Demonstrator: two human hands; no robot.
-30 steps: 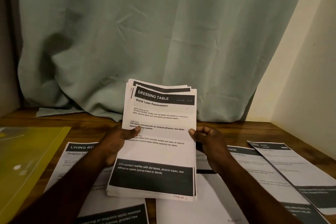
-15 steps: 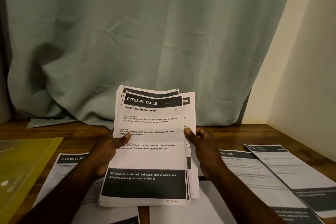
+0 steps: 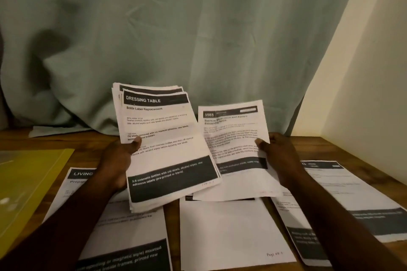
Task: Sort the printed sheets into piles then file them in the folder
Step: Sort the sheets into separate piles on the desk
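Since the frame half a second back, one page has come off the right side of the bundle, and the hands, then close together on it, now stand apart. Left hand grips the stack of printed sheets, thumb pressed on the face of the top page, fingers out of sight behind. That page is headed "DRESSING TABLE" and subtitled "Bottle Label Replacement". The stack is held above the table with its top leaning left. Right hand pinches the single sheet at its right edge, thumb on the printed face. The sheet's lower left corner passes behind the stack's right edge, and its heading is too blurred to read. Below the hands, sorted pages lie flat on the wood. The left pile, headed "LIVING", runs under the left forearm. The middle sheet is mostly white, with a handwritten page mark near its bottom right corner. The right sheets overlap one another beside and under the right forearm. The yellow folder lies flat at the table's left side, well apart from the held stack. A pale green curtain hangs behind, its hem resting on the table's back edge. A cream wall closes the right side.
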